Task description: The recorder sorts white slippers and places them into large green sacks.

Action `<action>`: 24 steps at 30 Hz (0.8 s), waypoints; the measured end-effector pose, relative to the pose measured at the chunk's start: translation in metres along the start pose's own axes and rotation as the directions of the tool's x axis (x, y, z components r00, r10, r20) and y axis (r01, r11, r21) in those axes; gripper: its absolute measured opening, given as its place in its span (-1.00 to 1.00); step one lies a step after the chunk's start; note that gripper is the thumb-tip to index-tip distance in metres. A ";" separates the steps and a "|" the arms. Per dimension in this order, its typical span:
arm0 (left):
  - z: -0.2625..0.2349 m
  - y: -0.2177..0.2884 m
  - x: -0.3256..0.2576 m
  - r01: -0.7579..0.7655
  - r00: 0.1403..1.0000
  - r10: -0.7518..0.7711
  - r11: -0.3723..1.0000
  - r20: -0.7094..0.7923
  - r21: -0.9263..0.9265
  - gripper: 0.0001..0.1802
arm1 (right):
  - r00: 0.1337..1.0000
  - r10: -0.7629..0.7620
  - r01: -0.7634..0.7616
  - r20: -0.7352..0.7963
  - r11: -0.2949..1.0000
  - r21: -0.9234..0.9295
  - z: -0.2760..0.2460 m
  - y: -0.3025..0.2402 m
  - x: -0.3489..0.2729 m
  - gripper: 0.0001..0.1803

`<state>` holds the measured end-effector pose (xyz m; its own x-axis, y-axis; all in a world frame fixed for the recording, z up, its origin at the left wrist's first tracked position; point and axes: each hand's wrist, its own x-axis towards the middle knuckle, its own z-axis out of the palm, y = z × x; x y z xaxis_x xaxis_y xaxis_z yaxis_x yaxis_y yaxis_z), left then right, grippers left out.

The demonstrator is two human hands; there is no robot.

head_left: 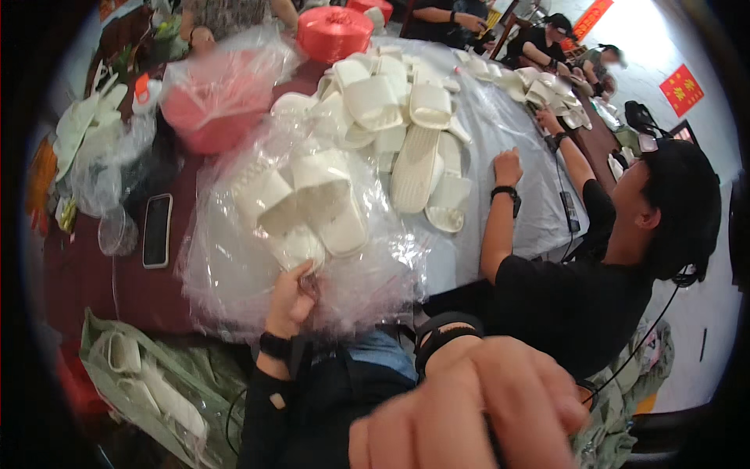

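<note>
- The right hand (476, 406) is closest to the camera, large and blurred, well short of the table's near edge; its fingers are curled in toward the palm, and I cannot tell whether they hold anything.
- The left hand (291, 301) sits at the near edge of the table (86, 273), fingers pinched shut on the lower rim of a clear plastic bag (234, 266).
- That bag lies on the table just past the hand, bulging with white slippers (312, 203); its crinkled film spreads wide to both sides and hangs over the table edge.
- Left of the bag a black phone (157, 230) lies flat on the dark red tabletop, with a strip of bare table between them.
- Beyond the bag, a loose heap of slippers (406, 125) covers a pale sheet, nearly touching the bag's far side.
- Right of the bag a person in black (578, 297) leans on the table, forearm up, crowding that side.
- Farther back stands a red spool (334, 33).
</note>
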<state>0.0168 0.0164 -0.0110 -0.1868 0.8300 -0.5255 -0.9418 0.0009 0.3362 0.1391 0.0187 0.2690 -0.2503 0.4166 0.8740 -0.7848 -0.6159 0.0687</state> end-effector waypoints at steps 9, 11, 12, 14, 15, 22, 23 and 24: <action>0.001 -0.010 -0.002 -0.017 0.997 0.013 0.999 0.081 0.043 -0.75 | 0.998 0.032 -0.035 -0.060 0.998 -0.045 0.007 0.014 -0.019 -0.48; 0.009 -0.015 -0.006 -0.073 0.996 0.065 0.988 0.060 0.139 -0.80 | 0.997 0.045 -0.049 -0.056 0.995 -0.082 0.009 0.018 -0.026 -0.49; 0.012 -0.018 -0.005 -0.063 0.996 0.053 0.989 0.076 0.135 -0.80 | 0.997 0.052 -0.058 -0.053 0.993 -0.105 0.009 0.022 -0.029 -0.49; 0.008 -0.012 -0.010 -0.081 0.997 0.080 0.990 0.014 0.117 -0.80 | 0.997 0.047 -0.053 -0.054 0.992 -0.117 0.012 0.010 -0.024 -0.49; 0.000 -0.009 -0.008 -0.046 0.998 0.043 0.994 0.036 0.094 -0.71 | 0.997 0.044 -0.051 -0.055 0.991 -0.125 0.013 0.005 -0.021 -0.50; 0.000 -0.010 -0.005 -0.024 0.998 0.020 0.996 0.053 0.080 -0.69 | 0.999 0.042 -0.048 -0.034 0.973 -0.225 0.018 0.008 -0.027 -0.51; 0.002 -0.010 -0.005 -0.025 0.998 0.020 0.996 0.056 0.083 -0.69 | 0.999 0.042 -0.048 -0.031 0.972 -0.232 0.019 0.006 -0.025 -0.52; 0.003 -0.010 -0.006 -0.030 0.998 0.026 0.996 0.053 0.084 -0.70 | 0.999 0.042 -0.047 -0.029 0.970 -0.237 0.018 0.005 -0.024 -0.52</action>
<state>0.0276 0.0126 -0.0089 -0.1961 0.8580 -0.4747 -0.9091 0.0225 0.4161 0.1517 -0.0062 0.2570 -0.2990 0.4097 0.8618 -0.8841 -0.4588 -0.0886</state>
